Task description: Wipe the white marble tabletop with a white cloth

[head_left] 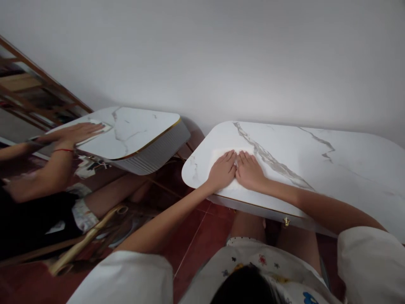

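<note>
One white cloth (234,185) (pale on pale), on the marbled tabletop (291,154), toward its left end. Your left hand (223,169) and right hand (249,171) press it flat, side by side, fingers unclenched.

Pale wall (228,55), red floor (210,232), blurred shelves (20,82) — probably

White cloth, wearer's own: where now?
In the head view, the white cloth lies under the left hand and right hand, near the left end of the wearer's marble-patterned tabletop.
</note>
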`<state>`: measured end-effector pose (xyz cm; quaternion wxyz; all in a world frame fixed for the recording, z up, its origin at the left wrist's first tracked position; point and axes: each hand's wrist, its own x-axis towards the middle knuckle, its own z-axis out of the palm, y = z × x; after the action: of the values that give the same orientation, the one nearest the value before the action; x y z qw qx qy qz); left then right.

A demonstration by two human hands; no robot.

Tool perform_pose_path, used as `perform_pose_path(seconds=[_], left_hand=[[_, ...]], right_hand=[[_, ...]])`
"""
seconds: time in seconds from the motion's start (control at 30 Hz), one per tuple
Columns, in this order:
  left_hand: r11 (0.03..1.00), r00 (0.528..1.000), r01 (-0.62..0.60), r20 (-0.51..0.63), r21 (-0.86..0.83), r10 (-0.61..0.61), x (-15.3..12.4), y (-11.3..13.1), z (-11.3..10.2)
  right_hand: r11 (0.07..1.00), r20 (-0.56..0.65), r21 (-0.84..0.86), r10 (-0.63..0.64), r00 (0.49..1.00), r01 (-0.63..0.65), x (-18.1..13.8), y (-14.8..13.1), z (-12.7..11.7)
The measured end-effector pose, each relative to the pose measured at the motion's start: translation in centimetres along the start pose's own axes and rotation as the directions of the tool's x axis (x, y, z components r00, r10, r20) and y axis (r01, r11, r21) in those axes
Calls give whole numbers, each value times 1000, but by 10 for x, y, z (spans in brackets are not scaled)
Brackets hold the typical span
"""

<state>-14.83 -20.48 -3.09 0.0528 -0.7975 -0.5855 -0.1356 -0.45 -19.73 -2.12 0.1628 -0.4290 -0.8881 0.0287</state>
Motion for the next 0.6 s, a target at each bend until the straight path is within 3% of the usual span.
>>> perform_pose_path(seconds=[0.13, 0.3, 0.47, 0.6], left_hand=[[998, 999, -41, -30, -48, 40, 55, -6, 9], [996, 999, 5, -47, -94, -9, 117, -36, 22], [999, 999, -17, -39, -42, 15, 174, -70, 40], [999, 997, -52, -56, -3, 51, 216, -78, 54]], right_hand=[[999, -24, -33, 42, 999, -43, 33, 38, 5], [996, -18, -54, 67, 998, -67, 92, 73, 14], [994, -45, -74, 81, 996, -84, 152, 100, 23], [990, -76, -79, 111, 991, -117, 180, 128, 26]])
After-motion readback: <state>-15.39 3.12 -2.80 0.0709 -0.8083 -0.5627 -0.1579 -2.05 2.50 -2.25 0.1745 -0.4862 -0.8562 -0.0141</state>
